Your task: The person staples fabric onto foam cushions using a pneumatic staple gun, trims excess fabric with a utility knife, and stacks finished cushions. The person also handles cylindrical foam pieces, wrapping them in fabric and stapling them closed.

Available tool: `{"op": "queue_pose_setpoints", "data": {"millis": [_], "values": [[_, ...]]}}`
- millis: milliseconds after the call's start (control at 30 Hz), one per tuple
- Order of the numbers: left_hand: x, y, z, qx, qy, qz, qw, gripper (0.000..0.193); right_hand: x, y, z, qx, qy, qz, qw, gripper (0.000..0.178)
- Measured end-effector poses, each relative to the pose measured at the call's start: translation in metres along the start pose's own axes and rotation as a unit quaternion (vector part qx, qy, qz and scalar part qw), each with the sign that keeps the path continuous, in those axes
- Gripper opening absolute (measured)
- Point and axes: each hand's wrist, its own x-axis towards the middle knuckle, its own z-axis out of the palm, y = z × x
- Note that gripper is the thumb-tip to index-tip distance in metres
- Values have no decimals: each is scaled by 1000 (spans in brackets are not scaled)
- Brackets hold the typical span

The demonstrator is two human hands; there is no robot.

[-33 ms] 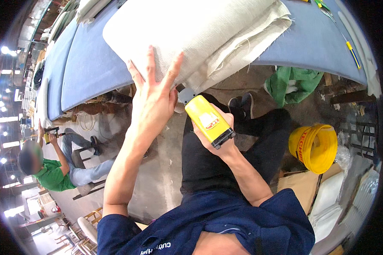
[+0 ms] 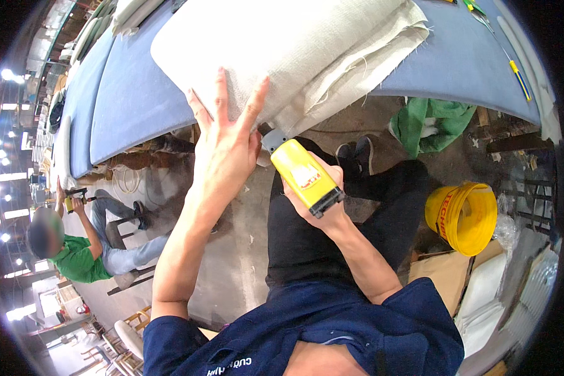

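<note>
Blue padded-fabric worktop, big & curved in view, spans the top; cream woven-cloth piece lies on it, near edge toward the person. Progress, best guess: approx. partway. Cloth sits smooth over most of the upper face, but the frayed cream flap on the R side is loose, so fastening there prob. remains; underside's hidden, so no. of fixings can't be told. L hand: fingers spread wide on the near edge, cloth under & beyond the fingertips. R hand: wrapped round a yellow boxy staple gun w/ grey nose by the L thumb, near cloth edge; contact unclear.
</note>
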Motion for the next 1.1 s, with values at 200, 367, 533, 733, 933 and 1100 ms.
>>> {"op": "queue_pose_setpoints", "data": {"millis": [200,367,533,733,933,1100], "values": [[-3,0,0,-15,8,19,1000,89,-3,11,1,24,-7,42,999,29],[4,-34,-13,-136,-5,99,986,68,-8,8,-6,-30,25,8,999,31],[41,-80,11,-134,117,-67,982,54,-13,-17,-32,-7,8,72,997,29],[8,-21,19,-177,81,-100,976,58,-22,-10,-46,-5,46,67,997,20],[-12,-6,20,-62,81,-42,994,79,-24,11,-35,-17,37,41,998,23],[-11,-8,22,-61,105,-23,992,100,-9,7,-22,-72,-25,-2,997,35]]}}
